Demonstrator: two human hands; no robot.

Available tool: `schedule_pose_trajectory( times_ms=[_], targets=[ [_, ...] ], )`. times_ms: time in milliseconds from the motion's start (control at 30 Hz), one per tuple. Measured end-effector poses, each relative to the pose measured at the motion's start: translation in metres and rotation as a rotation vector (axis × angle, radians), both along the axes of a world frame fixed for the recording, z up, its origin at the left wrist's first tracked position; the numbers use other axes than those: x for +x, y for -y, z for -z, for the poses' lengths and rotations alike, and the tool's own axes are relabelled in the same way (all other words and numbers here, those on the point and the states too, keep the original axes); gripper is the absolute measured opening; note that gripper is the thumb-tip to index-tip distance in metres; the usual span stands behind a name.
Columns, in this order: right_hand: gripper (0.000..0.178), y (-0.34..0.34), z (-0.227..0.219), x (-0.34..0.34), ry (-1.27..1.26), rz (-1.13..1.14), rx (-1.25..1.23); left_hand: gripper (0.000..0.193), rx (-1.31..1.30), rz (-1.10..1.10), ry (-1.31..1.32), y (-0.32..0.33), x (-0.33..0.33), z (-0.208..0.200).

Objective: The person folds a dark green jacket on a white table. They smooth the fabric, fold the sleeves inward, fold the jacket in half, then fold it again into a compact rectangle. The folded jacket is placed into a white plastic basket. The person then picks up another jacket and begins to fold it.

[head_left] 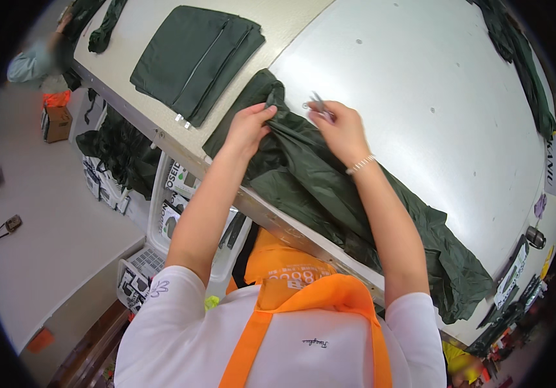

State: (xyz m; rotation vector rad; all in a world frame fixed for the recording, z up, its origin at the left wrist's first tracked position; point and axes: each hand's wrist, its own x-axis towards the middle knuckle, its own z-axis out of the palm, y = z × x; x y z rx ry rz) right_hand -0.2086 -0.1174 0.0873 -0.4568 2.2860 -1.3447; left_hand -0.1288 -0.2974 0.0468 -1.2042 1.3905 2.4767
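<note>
- Along the near edge of the worktable [407, 97], our dark green cloth [316, 168] lies rumpled, its loose end spreading toward the table's right side.
- Above that edge of the table, our left hand [250, 129] is clamped on a fold of the cloth, thumb against fingers, apart from our other hand.
- Farther in over the table, our right hand [344, 131] is closed around small snips [318, 103], blades pointing away from us; we cannot tell how far they part.
- On the table's cream left part, a folded dark green stack [194, 58] lies flat.
- For neat handling, we judge, the pinched fold wants gentle tension, slack smoothed against the table, and blade tips kept off the loose fabric.
</note>
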Motion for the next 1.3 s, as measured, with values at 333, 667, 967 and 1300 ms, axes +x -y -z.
schedule_pose_trajectory(
  times_ms=[333, 667, 967, 1300],
  targets=[
    [0.02, 0.073, 0.045, 0.005, -0.053, 0.122, 0.092, 0.015, 0.017, -0.011, -0.073, 0.001, 0.008, 0.008],
    [0.016, 0.076, 0.055, 0.005, 0.116, 0.274, -0.147, 0.026, -1.376, 0.395, -0.302, 0.018, -0.028, -0.024],
    [0.013, 0.067, 0.063, -0.003, 0.173, 0.319, -0.292, 0.008, -1.524, 0.68, -0.452, 0.031, -0.061, -0.014],
    [0.018, 0.058, 0.065, 0.0, -0.057, 0.338, -0.171, 0.01, -1.245, 0.796, -0.625, 0.039, -0.078, 0.013]
  ],
)
